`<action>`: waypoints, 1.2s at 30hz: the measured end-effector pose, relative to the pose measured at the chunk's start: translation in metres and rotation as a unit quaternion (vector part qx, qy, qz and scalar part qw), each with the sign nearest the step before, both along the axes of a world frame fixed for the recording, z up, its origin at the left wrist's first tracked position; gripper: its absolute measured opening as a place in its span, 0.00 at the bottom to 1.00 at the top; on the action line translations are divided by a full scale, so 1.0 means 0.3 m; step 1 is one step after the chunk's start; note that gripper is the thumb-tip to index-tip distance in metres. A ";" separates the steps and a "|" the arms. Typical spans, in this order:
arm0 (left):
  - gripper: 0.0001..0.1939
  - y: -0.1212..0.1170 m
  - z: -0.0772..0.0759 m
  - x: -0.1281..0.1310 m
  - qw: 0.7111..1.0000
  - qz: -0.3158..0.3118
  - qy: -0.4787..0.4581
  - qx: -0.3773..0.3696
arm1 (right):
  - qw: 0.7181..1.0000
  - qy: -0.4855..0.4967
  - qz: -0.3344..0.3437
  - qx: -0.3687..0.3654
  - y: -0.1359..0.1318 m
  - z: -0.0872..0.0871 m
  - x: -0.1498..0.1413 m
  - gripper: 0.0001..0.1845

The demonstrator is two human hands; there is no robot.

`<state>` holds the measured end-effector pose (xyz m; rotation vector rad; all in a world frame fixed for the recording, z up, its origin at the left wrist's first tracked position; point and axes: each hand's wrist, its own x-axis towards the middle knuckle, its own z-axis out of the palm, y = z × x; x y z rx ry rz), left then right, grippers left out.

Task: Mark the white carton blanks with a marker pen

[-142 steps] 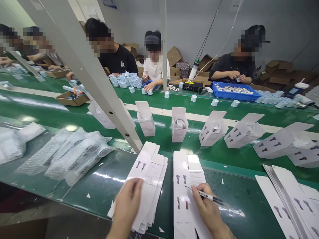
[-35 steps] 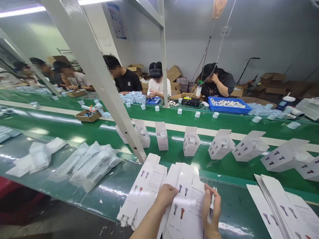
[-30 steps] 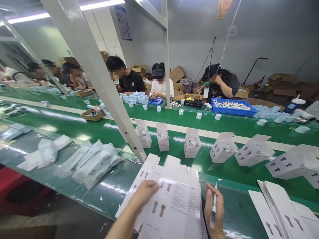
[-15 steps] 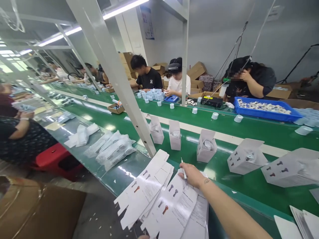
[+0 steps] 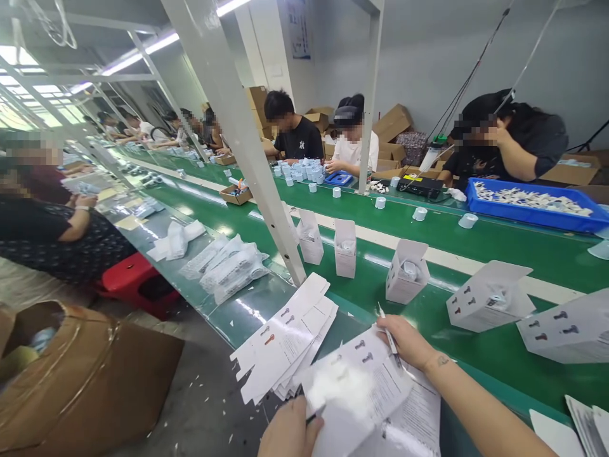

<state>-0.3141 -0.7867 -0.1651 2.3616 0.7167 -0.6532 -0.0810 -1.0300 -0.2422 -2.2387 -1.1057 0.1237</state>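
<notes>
This is a factory packing line: seated workers (image 5: 297, 130) sit along both sides of a long green conveyor belt (image 5: 428, 244) carrying open white boxes (image 5: 345, 247), with cardboard cartons (image 5: 392, 120) stacked behind it.

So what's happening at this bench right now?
A person at a green conveyor line is handling flat white carton blanks. The right hand holds a pen and rests on the top blank of a stack; the left hand grips that blank's near edge. A second stack of blanks lies just left. Opened white boxes stand on the belt, and other people work across it.
</notes>
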 end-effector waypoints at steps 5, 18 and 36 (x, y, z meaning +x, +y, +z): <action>0.16 0.029 0.136 0.156 0.979 -0.145 0.083 0.120 | 1.000 -0.001 -0.006 0.015 0.033 0.012 0.016 0.14; 0.09 0.017 -0.080 0.223 0.982 -0.128 0.042 -0.136 | 0.926 -0.115 -0.305 0.190 -0.022 0.082 -0.412 0.14; 0.10 -0.042 -0.219 0.225 0.909 0.055 -0.055 -0.409 | 0.773 0.266 -0.482 0.317 0.149 0.119 -0.588 0.18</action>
